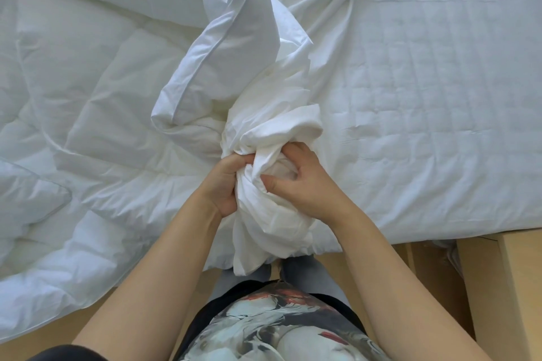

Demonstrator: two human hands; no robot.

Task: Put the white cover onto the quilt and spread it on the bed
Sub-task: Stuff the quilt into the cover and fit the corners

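Both hands clamped on the white cover [272, 132], at the near edge of the bed [425, 97]; left hand [225, 184] had its fingers curled into the left side of the bunch, thumb up top, fabric squeezed in the fist; right hand [302, 184] came over from the right, fingers hooked into a fold, thumb pressing in from below; hands close together, cloth between them.

Cover was gathered into a thick crumpled wad at the grip; a tail of it hung below the hands, over the bed edge towards the feet; above the hands it ran away up the middle of the bed as a twisted rope of folds, then fanned out flat over the far right part.

Quilt [102, 97] lay to the left of the wad, touching it; stitched in large squares, puffy, wrinkled; its near edge drooped over the side of the bed to the wooden floor [96, 302]; a fold with a piped edge [234, 38] stood up just beside the cover, and I couldn't tell whether any of the quilt sat inside the cover.

Right of the hands the bed showed a smooth white surface with a fine quilted grid; a pale wooden unit [513, 287] sat at the lower right, beside the bed corner.

Below: patterned top [278, 325], bare forearms, grey-socked feet [261, 272] on the floor.
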